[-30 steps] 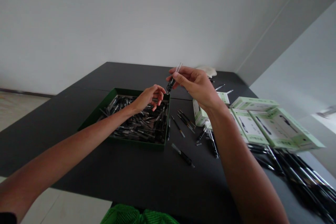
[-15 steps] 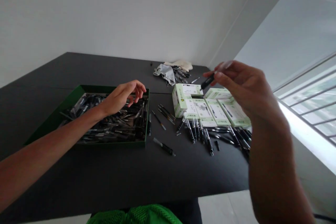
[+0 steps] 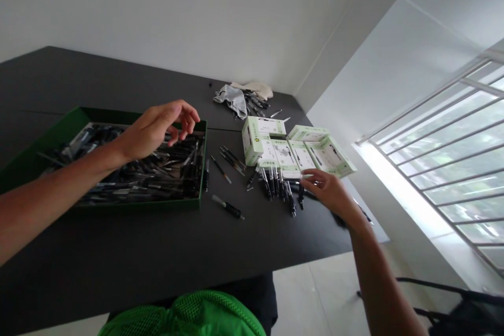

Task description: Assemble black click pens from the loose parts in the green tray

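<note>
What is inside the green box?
Inside the green box lies a jumbled pile of black and clear pen parts. The left hand and arm cover some; its lower layers are hidden.

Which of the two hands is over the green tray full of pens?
The left hand, fingers loosely curled above the pens in the green tray. The right hand is away from it, by the white-and-green boxes.
</note>
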Tool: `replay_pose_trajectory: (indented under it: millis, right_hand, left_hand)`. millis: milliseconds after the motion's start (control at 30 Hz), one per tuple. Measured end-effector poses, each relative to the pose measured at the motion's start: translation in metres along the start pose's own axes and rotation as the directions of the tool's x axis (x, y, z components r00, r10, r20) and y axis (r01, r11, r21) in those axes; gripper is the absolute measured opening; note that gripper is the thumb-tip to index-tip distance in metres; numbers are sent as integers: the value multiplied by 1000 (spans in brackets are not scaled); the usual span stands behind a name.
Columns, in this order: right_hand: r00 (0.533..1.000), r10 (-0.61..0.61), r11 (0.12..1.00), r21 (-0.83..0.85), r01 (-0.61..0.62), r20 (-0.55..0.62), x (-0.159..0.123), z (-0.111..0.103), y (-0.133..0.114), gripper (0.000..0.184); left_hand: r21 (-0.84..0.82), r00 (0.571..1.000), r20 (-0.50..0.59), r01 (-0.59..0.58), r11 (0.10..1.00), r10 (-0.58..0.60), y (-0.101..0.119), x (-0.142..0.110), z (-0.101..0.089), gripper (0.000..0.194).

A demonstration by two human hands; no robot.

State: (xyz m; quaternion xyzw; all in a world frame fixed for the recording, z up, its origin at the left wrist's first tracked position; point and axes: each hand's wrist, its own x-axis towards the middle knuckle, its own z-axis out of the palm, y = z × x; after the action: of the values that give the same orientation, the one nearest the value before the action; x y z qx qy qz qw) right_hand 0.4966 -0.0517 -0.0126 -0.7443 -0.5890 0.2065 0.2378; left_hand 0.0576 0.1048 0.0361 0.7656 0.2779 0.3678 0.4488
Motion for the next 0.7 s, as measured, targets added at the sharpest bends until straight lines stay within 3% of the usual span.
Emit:
replay_pose_trajectory:
  millis: [300, 533, 700]
  right_hand:
    - [999, -15, 975, -221, 4, -49, 10, 25, -18, 36]
    - [992, 73, 928, -357, -104, -100, 7, 28, -39, 38]
    - [993, 80, 919, -380, -109, -92, 4, 25, -44, 40]
  left_hand:
    - [-40, 1000, -27, 8, 999, -9, -1, 1, -5, 45]
    - [-32, 999, -23, 41, 999, -42, 2, 0, -3, 45]
    - [-41, 998, -21, 52, 998, -53, 3, 0, -3, 45]
